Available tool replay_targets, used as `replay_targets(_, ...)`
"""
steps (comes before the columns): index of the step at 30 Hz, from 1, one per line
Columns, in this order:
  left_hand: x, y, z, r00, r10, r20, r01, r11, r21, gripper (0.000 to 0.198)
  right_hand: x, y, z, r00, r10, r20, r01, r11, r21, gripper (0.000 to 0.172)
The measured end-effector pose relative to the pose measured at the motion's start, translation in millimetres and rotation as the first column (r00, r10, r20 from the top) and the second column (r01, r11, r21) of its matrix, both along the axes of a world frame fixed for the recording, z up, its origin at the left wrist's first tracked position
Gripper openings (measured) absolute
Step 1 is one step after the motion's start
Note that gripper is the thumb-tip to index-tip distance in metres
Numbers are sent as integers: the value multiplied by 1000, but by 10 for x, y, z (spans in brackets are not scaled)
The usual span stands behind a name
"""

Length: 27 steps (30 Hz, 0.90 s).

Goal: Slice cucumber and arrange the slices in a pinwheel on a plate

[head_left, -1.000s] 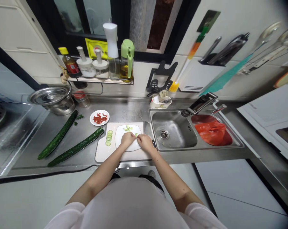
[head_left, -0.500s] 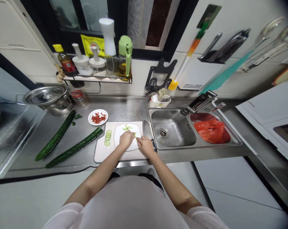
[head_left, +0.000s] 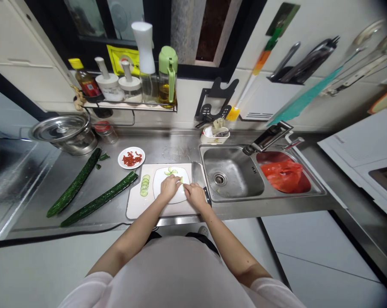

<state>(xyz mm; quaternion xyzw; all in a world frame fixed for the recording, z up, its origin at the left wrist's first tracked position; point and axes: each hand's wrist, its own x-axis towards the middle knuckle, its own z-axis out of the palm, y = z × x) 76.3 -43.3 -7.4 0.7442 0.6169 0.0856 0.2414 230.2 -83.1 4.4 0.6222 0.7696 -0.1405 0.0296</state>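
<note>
A white plate [head_left: 161,176] rests on a white cutting board [head_left: 138,206] at the counter's front edge. A few green cucumber slices [head_left: 170,170] lie at the plate's far side. My left hand [head_left: 169,187] lies over the plate with its fingers curled together, pinching a small cucumber piece [head_left: 181,180] at its fingertips. My right hand [head_left: 195,196] is beside it at the plate's right rim, fingers closed in a pinch toward the same piece. A row of cucumber slices [head_left: 145,185] lies on the board left of the plate.
Two whole cucumbers [head_left: 74,186] [head_left: 98,199] lie left of the board. A small dish of red chilli pieces [head_left: 131,158] sits behind it. A cleaver [head_left: 198,175] lies at the board's right edge. The steel sink [head_left: 231,177] holds a red basin [head_left: 283,176]. A pot [head_left: 65,133] stands far left.
The view has shifted slightly. Both hands stay over the plate, closing a little toward each other around the small cucumber piece.
</note>
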Motion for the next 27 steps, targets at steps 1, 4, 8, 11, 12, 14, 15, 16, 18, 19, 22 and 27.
replay_targets(1,1,1,3,1000,1,1,-1,1000,-4,30,-2,0,0,1000,-2,-2,2,1000,-2,39)
replay_targets(4,4,1,9,1000,9,0,-9,1000,-6,30,-10,-5,3,1000,-12,-2,12,1000,-8,39)
replay_targets(8,4,-5,16,1000,22,11,-22,1000,-8,32,-16,-9,11,1000,-15,0,15,1000,-17,37)
replay_targets(11,6,-8,18,1000,25,15,-25,1000,3,34,-15,-12,8,1000,-15,-1,15,1000,-3,37)
replay_targets(12,8,-7,16,1000,25,13,-25,1000,7,33,-14,-12,3,1000,-13,-3,13,1000,4,37)
replay_targets(14,16,-5,11,1000,25,5,-25,1000,14,31,-10,-14,-11,1000,-11,-8,11,1000,8,37)
replay_targets(15,20,-4,9,1000,26,1,-26,1000,15,31,-8,-14,-20,1000,-10,-11,10,1000,8,37)
replay_targets(16,23,-3,7,1000,27,-1,-27,1000,15,31,-6,-14,-30,1000,-10,-13,10,1000,8,37)
replay_targets(18,29,-5,7,1000,28,-2,-28,999,17,31,-5,-14,-48,1000,-12,-16,12,1000,6,37)
replay_targets(19,31,-7,10,1000,29,-1,-29,999,18,31,-5,-13,-55,1000,-13,-16,13,1000,5,37)
replay_targets(22,38,-16,28,1000,31,-2,-30,999,15,31,-9,-13,-67,1000,-22,-13,22,1000,4,38)
replay_targets(27,43,-21,43,999,36,-7,-36,999,-3,32,-10,-20,-63,999,-36,-36,37,999,3,38)
